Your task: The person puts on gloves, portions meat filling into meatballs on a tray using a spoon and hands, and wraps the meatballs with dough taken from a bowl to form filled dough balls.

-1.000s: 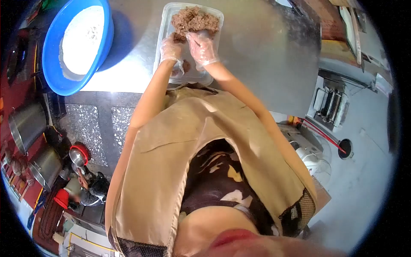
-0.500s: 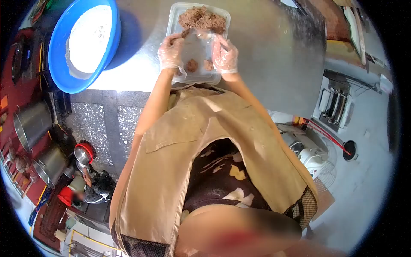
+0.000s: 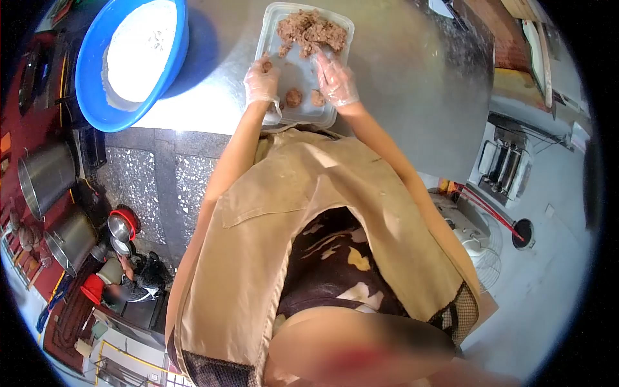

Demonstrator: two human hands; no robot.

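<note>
A translucent plastic tray (image 3: pixel 262 42) holds a mound of brown minced filling (image 3: pixel 311 31) at its far end. Two round balls of filling, one (image 3: pixel 293 98) near the middle and a smaller one (image 3: pixel 317 98) to its right, lie at the near end; part of another shows by my left wrist. In a clear plastic glove, my left hand (image 3: pixel 261 84) is curled over the tray's left side with a small lump of filling (image 3: pixel 266 66) at its fingertips. My right hand (image 3: pixel 335 82), also gloved, reaches over the right side, fingers extended and tips at the mound's near edge.
A large blue basin (image 3: pixel 177 61) of white powder stands left of the tray on the metal table (image 3: pixel 412 97). Beyond the table's left side, a person (image 3: pixel 145 277) is at work near metal pots (image 3: pixel 74 242). A fan (image 3: pixel 477 248) stands on the floor at right.
My hands were both raised over the tray's middle, fingers pinched. Now my right hand has its fingers stretched to the mound, while my left stays at the left side with a lump.
</note>
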